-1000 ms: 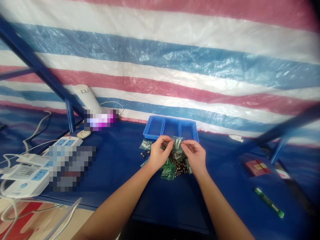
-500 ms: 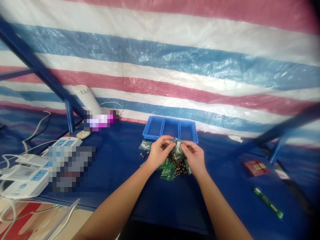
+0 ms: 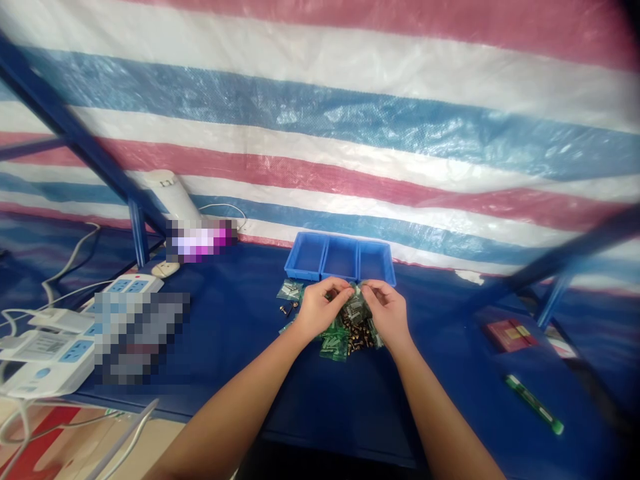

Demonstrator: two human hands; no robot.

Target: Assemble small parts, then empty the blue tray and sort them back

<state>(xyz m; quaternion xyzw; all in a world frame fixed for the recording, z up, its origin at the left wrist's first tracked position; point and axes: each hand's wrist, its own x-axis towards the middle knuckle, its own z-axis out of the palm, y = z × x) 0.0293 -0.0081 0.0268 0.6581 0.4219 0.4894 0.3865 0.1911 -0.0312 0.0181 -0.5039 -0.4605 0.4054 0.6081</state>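
Head view, left fingers and right fingers pinched on a clear packet, screws below them, blue tray beyond.

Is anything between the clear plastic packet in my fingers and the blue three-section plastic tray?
Nothing visible stands between the small clear plastic packet and the blue three-section plastic tray just beyond; the left hand and right hand flank the packet.
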